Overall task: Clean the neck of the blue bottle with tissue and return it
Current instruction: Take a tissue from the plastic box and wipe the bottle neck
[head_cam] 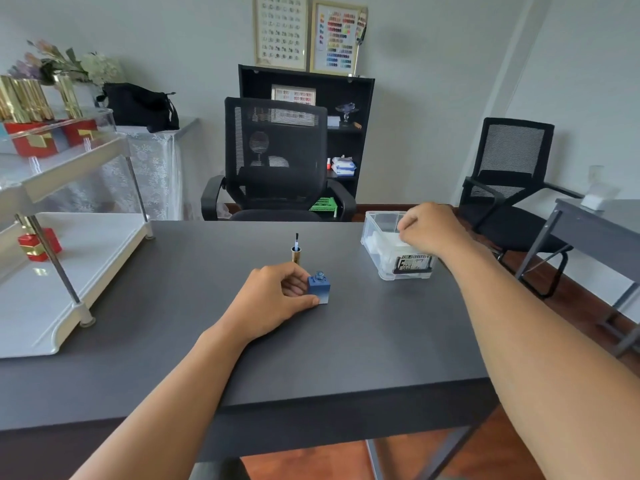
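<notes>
your left hand [277,299] gripped the blue bottle [319,288] mid-table, cap [296,250] off just behind. your right hand [427,228] pinched tissue [388,242] in the clear box [388,271] far right; best pull one sheet gently.

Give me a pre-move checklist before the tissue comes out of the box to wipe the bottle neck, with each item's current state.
1. Blue bottle upright on the table: ok.
2. Left hand steadying the bottle, thumb and fingers on its sides: ok.
3. Neck uncapped and exposed for wiping: ok.
4. Cap with brush parked upright behind the bottle, out of the wiping path: ok.
5. Right hand at the clear tissue box, fingers curled onto the white tissue: ok, though whether a single sheet is gripped: cannot tell.
6. Residue on the neck: cannot tell, too small to see.
</notes>
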